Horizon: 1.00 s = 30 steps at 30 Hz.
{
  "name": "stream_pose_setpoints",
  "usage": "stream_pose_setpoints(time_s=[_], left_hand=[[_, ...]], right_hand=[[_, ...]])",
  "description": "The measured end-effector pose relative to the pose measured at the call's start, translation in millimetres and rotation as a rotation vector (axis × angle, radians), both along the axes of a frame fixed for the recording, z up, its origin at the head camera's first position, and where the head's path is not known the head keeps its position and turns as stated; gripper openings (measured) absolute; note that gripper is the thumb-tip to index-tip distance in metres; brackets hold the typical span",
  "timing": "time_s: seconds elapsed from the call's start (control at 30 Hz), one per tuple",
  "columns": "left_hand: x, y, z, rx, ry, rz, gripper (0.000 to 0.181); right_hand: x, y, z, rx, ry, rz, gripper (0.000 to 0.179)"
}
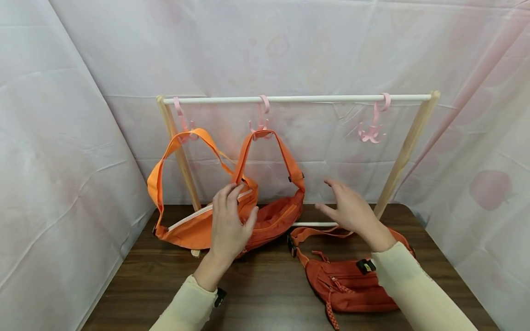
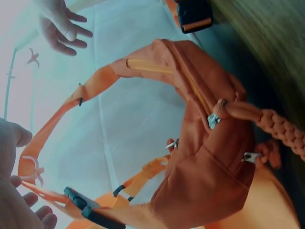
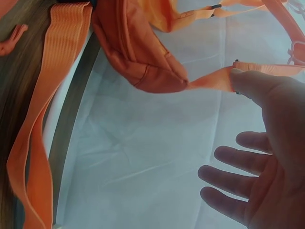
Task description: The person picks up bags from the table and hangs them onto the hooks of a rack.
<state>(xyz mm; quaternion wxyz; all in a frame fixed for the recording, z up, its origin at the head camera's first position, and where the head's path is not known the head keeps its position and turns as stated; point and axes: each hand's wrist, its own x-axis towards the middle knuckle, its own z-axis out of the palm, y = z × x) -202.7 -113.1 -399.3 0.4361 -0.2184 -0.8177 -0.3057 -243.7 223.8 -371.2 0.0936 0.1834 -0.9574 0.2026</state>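
Note:
My left hand (image 1: 229, 225) is held up in front of two hanging waist bags, its fingers relaxed and nothing gripped. One is a bright orange bag (image 1: 188, 235) with a white zipper, hung by its strap from the left pink hook (image 1: 180, 115). Beside it a rust-red bag (image 1: 275, 220) hangs from the middle pink hook (image 1: 262, 117); braided zipper pulls (image 2: 281, 129) show in the left wrist view. My right hand (image 1: 352, 209) hovers apart to the right, fingers spread and holding nothing. Beneath it, another rust-red waist bag (image 1: 352, 287) lies on the table, partly hidden by the forearm.
A white rail (image 1: 319, 99) spans two wooden posts above the brown table (image 1: 256, 294). Toward its right end hangs a third pink hook (image 1: 371, 126) with no bag on it. A pale curtain (image 1: 314, 46) encloses the back and sides.

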Motion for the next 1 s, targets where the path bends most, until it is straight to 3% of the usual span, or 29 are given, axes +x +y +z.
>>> stream_pose_setpoints(time_s=[0.5, 1.0], left_hand=[[-1.5, 24.9, -13.3, -0.118, 0.011, -0.124, 0.061], [-13.1, 53.9, -33.8, -0.211, -0.121, -0.206, 0.060]], right_hand=[[3.7, 30.7, -14.7, 0.034, -0.034, -0.054, 0.082], [8.0, 62.8, -33.5, 0.097, -0.027, -0.051, 0.065]])
